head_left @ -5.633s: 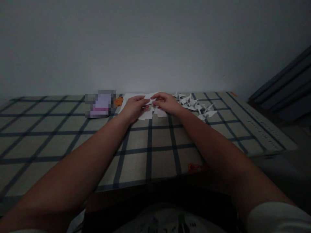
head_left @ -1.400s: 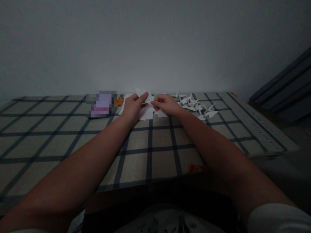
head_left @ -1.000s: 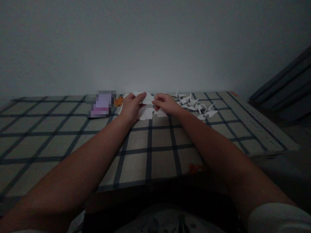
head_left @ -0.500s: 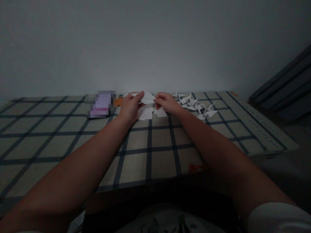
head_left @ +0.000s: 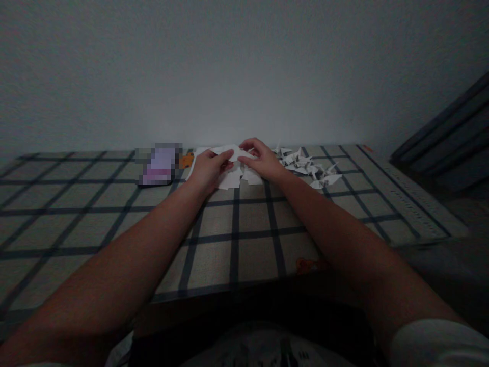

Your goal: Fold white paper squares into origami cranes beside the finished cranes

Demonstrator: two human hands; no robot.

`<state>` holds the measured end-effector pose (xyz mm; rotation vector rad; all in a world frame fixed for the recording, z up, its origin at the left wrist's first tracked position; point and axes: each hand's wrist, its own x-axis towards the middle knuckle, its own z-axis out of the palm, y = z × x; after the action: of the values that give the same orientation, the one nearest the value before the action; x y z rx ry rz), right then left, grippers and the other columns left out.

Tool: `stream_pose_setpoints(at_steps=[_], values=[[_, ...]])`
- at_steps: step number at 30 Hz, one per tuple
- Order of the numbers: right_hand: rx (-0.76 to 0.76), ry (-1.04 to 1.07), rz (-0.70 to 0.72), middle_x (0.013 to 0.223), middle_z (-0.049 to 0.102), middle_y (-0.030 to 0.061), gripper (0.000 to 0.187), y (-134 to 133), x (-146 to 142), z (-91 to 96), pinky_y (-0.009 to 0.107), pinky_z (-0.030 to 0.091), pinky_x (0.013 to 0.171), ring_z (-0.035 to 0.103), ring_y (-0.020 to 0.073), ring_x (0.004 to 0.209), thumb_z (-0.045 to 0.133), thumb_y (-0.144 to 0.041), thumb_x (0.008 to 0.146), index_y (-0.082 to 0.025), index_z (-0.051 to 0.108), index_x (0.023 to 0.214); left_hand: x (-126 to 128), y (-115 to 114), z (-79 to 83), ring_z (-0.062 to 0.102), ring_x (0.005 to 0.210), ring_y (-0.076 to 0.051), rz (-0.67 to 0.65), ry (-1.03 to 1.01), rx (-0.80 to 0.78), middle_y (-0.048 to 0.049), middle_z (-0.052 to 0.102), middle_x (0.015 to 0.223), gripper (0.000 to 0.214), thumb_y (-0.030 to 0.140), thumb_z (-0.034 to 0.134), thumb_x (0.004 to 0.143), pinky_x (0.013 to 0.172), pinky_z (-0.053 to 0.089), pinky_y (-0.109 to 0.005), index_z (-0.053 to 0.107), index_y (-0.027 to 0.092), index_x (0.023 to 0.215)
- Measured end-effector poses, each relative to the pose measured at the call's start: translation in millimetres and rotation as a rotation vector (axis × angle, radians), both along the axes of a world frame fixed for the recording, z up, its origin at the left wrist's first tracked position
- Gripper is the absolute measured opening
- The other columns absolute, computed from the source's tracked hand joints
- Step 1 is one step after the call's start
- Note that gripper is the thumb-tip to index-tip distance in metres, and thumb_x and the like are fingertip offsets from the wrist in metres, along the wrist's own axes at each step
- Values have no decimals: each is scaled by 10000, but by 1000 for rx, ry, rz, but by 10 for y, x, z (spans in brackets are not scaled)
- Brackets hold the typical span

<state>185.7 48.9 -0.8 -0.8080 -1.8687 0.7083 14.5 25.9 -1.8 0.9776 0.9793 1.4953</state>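
A piece of folded white paper [head_left: 237,152] is held up between my two hands near the far side of the table. My left hand [head_left: 209,167] pinches its left side, thumb on top. On the right side, my right hand [head_left: 263,159] has its thumb on the near face and its fingers curled behind the far edge. Beneath both hands lie white paper sheets [head_left: 229,180], partly covered by them. Several folded paper cranes [head_left: 301,163] are heaped just right of my right hand.
A checked cloth [head_left: 214,219] covers the table, which meets a plain wall [head_left: 244,66]. Left of my hands lie a purple packet-like object [head_left: 159,165], partly blurred, and an orange item [head_left: 186,160]. Another orange object [head_left: 307,265] rests at the near edge. A dark curtain [head_left: 454,132] hangs at right.
The paper has turned and its pointed flap no longer spreads toward the right. My right hand's fingers have lifted and opened wider around it; my left thumb has shifted slightly right.
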Motion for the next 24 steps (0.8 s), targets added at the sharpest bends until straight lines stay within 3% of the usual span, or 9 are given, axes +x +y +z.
stream_pose_setpoints(at_steps=[5, 13, 24], values=[[120, -135, 16, 1055, 626, 61, 208, 23, 32, -37, 333, 482, 878, 558, 187, 1030, 737, -281, 793, -199, 673, 973, 29, -28, -8, 616, 558, -98, -1, 13, -34, -22, 648, 644, 315, 191, 824, 701, 579, 525, -212, 511, 167, 675], [125, -144, -27, 986, 620, 56, 111, -12, 55, 21, 319, 454, 833, 560, 182, 999, 705, -294, 837, -186, 688, 860, 30, -35, -14, 631, 572, -102, -64, 7, -36, -35, 658, 638, 290, 189, 793, 729, 593, 519, -208, 515, 159, 652], [178, -154, -35, 978, 623, 53, 125, 29, 61, -12, 326, 461, 843, 568, 184, 990, 756, -272, 807, -189, 710, 888, 19, -18, -24, 636, 592, -98, -111, -20, 10, -41, 677, 688, 236, 185, 789, 738, 645, 553, -228, 569, 148, 662]])
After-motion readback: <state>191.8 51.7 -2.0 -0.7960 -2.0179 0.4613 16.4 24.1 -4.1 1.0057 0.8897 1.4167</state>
